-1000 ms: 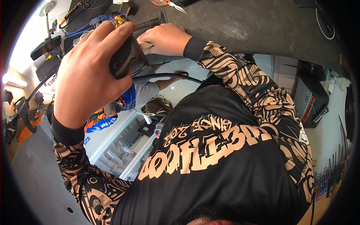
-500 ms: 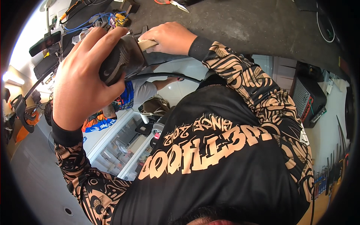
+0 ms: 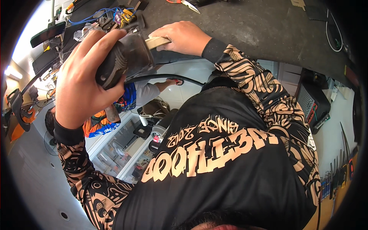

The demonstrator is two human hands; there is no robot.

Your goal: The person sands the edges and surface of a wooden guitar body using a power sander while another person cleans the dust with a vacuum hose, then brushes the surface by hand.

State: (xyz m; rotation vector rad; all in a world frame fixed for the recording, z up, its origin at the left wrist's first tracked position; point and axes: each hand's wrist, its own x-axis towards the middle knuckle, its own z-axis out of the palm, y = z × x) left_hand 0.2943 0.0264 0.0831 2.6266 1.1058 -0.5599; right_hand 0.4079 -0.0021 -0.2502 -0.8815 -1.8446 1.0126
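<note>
My left hand is wrapped around the ribbed grip of a dark power tool, held up above the edge of a dark worktop. A black cable runs from the tool's underside toward my chest. My right hand rests on the worktop edge and pinches a thin pale wooden strip whose end meets the tool's front. What the tool's working end looks like is hidden behind my fingers.
Tangled wires and small electronic parts lie at the back left of the worktop. Orange-handled scissors lie at the far edge. Below, another person in a blue and orange top sits near a glass display case. A black box stands on the floor at right.
My left hand has shifted the power tool rightward and a little lower, closer to my right hand. The wooden strip now shows between the tool and my right fingers.
</note>
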